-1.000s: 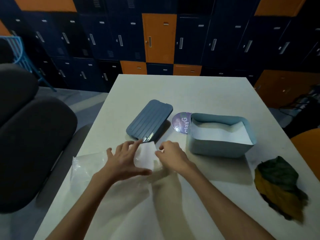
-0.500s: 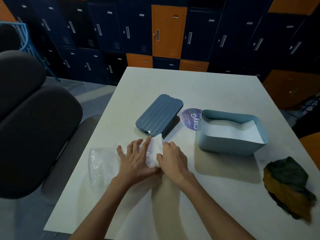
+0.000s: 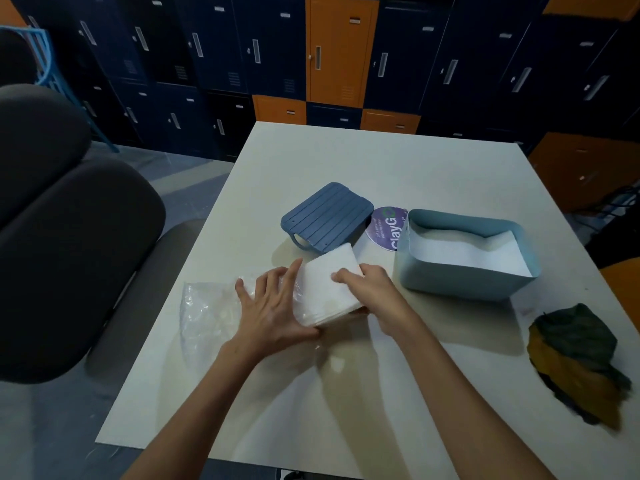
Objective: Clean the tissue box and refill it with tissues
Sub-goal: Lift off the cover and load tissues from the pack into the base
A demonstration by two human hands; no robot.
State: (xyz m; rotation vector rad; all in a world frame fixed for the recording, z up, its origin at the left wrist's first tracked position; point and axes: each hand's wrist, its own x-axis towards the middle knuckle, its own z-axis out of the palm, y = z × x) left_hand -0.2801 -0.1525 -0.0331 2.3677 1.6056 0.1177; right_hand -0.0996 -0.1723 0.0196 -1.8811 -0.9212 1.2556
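A light blue tissue box (image 3: 460, 277) stands open on the white table (image 3: 381, 168), with white tissues lying inside it. Its dark blue ribbed lid (image 3: 325, 216) lies to the left of it. In front of the lid a stack of white tissues (image 3: 327, 282) is tilted up, half out of a clear plastic wrapper (image 3: 207, 313). My right hand (image 3: 370, 289) grips the stack's right edge. My left hand (image 3: 273, 306) lies flat on the wrapper against the stack's left side, fingers spread.
A round purple sticker (image 3: 386, 228) lies between lid and box. A green and yellow cloth (image 3: 575, 358) sits at the table's right edge. A dark padded chair (image 3: 69, 254) stands to the left of the table. Lockers line the back wall.
The tissue stack has come further out of the wrapper and is raised toward the lid. My right hand has taken hold of its right edge. The view has shifted.
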